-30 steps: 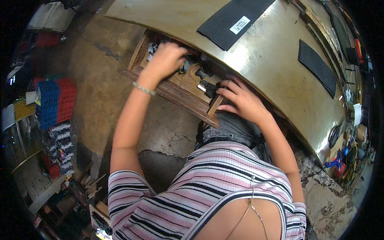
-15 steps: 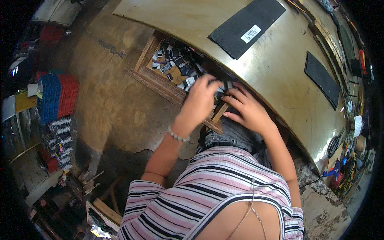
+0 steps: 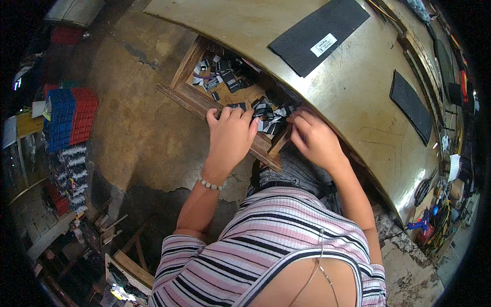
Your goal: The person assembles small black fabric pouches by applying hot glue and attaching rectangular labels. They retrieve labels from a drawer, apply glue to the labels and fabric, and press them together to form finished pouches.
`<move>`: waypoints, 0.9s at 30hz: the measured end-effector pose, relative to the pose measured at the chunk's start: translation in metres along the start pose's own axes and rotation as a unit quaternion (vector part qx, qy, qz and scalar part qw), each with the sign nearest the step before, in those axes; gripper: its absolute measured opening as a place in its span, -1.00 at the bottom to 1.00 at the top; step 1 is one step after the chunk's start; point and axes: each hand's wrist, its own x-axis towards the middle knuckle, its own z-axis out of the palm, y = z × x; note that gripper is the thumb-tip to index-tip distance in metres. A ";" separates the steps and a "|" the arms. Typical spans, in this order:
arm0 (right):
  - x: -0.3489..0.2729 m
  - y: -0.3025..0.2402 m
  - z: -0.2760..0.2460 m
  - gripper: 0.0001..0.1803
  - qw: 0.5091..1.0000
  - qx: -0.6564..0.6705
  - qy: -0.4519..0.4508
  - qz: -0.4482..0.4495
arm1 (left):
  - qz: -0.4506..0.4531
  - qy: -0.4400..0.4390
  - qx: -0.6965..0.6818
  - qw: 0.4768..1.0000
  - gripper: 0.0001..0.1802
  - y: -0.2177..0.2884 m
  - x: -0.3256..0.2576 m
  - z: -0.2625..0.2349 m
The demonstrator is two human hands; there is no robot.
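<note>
A wooden drawer [image 3: 189, 100], pulled out from under a table, holds many small black and white labels [image 3: 228, 80]. Over its front board is my left hand [image 3: 231, 134], with fingers apart and bent into the drawer beside some dark labels; nothing shows in its grasp. My right hand [image 3: 318, 137] is at the drawer's right end, near the table edge. Its fingers are curled together by a heap of labels [image 3: 269, 118], and what they pinch is hidden behind them.
The shiny table top [image 3: 230, 25] overhangs the drawer's back. A large black mat [image 3: 312, 46] with a white sticker and a smaller black mat [image 3: 411, 106] lie on it. Blue and red crates [image 3: 71, 118] stand at the left. A blue glue gun [image 3: 420, 223] sits at the right.
My left hand has moved left, away from my right hand, to the drawer's front board. The right hand's fingers have curled in. Labels have shifted, baring more of the drawer's bottom.
</note>
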 end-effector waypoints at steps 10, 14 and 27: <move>0.007 -0.023 0.035 -0.74 0.989 -0.136 0.015 -0.063 | 0.103 -0.086 -0.187 0.973 -0.70 -0.007 -0.022 -0.020; 0.000 -0.017 0.039 -0.78 0.989 -0.127 0.041 -0.067 | -0.002 0.063 -0.268 0.961 -0.75 -0.038 0.002 -0.022; -0.014 -0.017 0.040 -0.80 0.989 -0.116 0.068 -0.068 | -0.065 0.188 -0.190 0.962 -0.55 -0.051 0.049 0.002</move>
